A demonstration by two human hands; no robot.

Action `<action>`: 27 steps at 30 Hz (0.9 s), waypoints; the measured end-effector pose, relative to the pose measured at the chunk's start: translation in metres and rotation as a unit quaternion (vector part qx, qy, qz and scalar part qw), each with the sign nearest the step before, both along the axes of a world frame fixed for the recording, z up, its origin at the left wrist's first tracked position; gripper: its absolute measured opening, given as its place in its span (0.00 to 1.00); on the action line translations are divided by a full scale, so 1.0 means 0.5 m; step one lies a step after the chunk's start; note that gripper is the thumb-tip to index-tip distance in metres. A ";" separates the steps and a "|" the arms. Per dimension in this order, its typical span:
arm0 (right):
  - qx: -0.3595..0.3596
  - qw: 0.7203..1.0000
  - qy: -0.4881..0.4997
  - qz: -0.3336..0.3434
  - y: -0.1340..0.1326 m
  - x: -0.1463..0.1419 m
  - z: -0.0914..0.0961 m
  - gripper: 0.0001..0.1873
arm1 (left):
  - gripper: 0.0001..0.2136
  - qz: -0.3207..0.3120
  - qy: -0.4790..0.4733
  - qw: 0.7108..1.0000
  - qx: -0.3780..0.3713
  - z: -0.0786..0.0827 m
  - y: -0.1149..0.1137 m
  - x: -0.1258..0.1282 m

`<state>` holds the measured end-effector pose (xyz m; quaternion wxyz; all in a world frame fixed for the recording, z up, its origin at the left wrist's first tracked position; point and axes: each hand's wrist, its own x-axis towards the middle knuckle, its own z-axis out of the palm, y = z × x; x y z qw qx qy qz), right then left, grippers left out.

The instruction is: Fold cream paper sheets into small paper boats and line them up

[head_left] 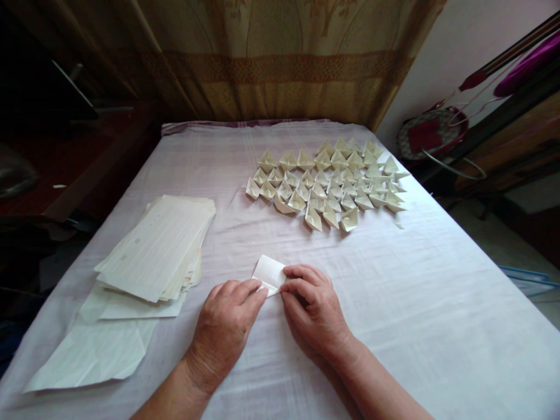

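Observation:
Between my hands is a small folded sheet of white paper (268, 272), its flat face tilted up just above or on the cloth. My left hand (228, 318) pinches its lower left corner between thumb and fingers. On the opposite edge, my right hand (315, 309) grips the paper with the fingertips, thumb partly hidden beneath. A crease runs along the paper's lower side. Beyond the hands, several folded paper boats (321, 185) stand close together in rows. To the left lies a stack of lined paper sheets (161, 245).
A pale plaid cloth (420, 315) covers the surface. One crumpled loose sheet (96, 353) lies below the stack, near the left edge. A brown curtain (280, 64) hangs behind the far edge. Dark red furniture (114, 151) stands at left, and a patterned bag (429, 134) at right.

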<state>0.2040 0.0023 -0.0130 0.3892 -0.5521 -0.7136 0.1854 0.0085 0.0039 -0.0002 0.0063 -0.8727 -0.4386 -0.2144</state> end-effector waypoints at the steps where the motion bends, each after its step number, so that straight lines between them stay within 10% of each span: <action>1: 0.004 1.000 0.015 0.000 0.000 0.005 -0.001 0.09 | 0.13 -0.001 0.002 1.000 0.000 0.000 0.000 -0.001; 27: 0.009 0.992 -0.114 0.052 -0.014 0.011 0.009 0.17 | 0.12 0.012 -0.010 1.000 -0.014 0.004 0.000 0.002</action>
